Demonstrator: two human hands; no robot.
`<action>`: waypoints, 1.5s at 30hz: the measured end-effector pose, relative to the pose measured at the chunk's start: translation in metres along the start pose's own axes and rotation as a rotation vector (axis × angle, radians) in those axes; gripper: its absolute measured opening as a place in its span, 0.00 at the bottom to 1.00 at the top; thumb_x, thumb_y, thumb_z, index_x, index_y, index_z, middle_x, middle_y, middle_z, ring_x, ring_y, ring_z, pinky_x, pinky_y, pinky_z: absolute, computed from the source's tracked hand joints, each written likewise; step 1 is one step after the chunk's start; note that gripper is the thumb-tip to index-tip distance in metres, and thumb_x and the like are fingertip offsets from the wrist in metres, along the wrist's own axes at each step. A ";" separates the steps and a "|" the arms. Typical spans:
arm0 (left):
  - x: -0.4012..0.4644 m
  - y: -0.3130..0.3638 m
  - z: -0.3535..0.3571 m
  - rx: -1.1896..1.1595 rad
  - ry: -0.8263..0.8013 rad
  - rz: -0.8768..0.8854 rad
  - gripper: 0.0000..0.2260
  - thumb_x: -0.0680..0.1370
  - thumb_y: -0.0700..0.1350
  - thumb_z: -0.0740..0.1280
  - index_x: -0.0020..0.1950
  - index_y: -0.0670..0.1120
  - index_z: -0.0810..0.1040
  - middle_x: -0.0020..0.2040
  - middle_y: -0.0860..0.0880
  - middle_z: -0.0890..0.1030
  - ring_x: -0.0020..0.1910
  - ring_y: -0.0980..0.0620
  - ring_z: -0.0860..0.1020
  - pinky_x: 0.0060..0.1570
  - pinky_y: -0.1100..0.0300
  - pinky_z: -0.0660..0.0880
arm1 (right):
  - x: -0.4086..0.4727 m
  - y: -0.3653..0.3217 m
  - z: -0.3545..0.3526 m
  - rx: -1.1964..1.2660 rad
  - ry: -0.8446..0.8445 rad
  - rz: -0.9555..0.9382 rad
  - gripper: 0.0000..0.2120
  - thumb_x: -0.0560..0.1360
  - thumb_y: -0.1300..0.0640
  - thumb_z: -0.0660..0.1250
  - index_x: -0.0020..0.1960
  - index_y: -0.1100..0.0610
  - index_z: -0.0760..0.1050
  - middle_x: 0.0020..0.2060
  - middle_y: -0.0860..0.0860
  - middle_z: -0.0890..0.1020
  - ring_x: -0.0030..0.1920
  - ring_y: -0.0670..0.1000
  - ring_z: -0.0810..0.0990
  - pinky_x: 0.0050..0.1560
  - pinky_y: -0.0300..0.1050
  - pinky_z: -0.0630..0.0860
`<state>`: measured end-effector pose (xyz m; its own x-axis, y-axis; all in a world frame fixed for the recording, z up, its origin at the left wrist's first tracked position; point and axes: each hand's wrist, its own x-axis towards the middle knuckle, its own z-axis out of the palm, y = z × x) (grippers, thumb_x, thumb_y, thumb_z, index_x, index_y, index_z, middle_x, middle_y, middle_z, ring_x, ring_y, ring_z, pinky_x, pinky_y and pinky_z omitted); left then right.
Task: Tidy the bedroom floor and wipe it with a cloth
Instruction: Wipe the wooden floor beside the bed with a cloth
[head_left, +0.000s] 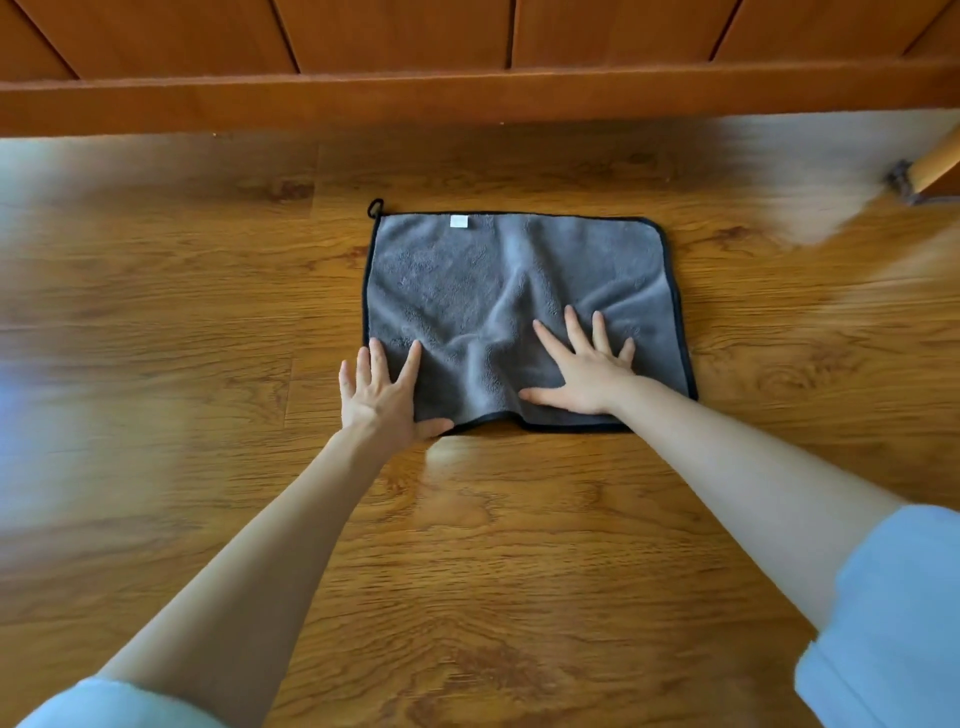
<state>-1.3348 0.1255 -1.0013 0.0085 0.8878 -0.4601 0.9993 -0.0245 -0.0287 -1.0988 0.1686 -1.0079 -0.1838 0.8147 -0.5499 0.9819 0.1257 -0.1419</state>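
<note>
1. Nearest the camera, two bare forearms with pale blue sleeves (883, 618) pushed up reach forward over the wooden floor (493, 545).
2. Left hand (382, 395): the grip is wide, fingers straight and spread, pressing flat on the near left corner of the cloth (493, 291), with the outer fingers over its left edge and the thumb along its near hem.
3. Right hand (584, 369): also wide and flat, fingers fanned, resting fully on the cloth's near right part; neither hand pinches or holds anything.
4. The grey cloth lies spread on the floor straight ahead of both hands, its long axis running left to right, creased between the palms. The right hand sits further onto it; the left is at its margin.
5. Beyond the cloth's far edge, with its loop (375, 208) and white tag (458, 222), a strip of bare floor separates it from the wooden furniture base (467, 98), so a forward push probably has limited room.
6. Sideways there is more open floor, especially left; at far right a furniture leg (935, 161) stands well apart.
</note>
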 end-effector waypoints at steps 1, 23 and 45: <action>-0.005 -0.002 0.001 0.011 -0.001 0.012 0.46 0.71 0.69 0.60 0.76 0.52 0.36 0.75 0.36 0.40 0.75 0.40 0.41 0.71 0.44 0.41 | -0.006 -0.001 0.006 -0.007 0.017 -0.012 0.45 0.68 0.26 0.55 0.74 0.40 0.33 0.74 0.51 0.31 0.73 0.61 0.30 0.68 0.71 0.39; -0.112 -0.024 0.060 -0.261 0.411 0.182 0.29 0.80 0.60 0.41 0.76 0.45 0.51 0.76 0.46 0.50 0.75 0.49 0.49 0.72 0.57 0.47 | -0.112 -0.025 0.092 -0.041 0.581 -0.444 0.23 0.81 0.45 0.44 0.74 0.48 0.58 0.74 0.57 0.57 0.74 0.59 0.55 0.71 0.61 0.55; -0.047 0.021 0.074 -0.229 0.404 0.038 0.29 0.76 0.61 0.44 0.76 0.56 0.48 0.77 0.50 0.47 0.76 0.49 0.43 0.70 0.40 0.39 | -0.040 -0.047 0.079 -0.052 0.513 -0.366 0.28 0.76 0.44 0.53 0.75 0.50 0.57 0.73 0.55 0.63 0.74 0.55 0.58 0.72 0.54 0.49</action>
<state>-1.3172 0.0496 -1.0457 0.0132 0.9972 -0.0734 0.9800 0.0017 0.1991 -1.1409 0.0855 -1.0446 -0.4757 0.8796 -0.0069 0.8627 0.4650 -0.1986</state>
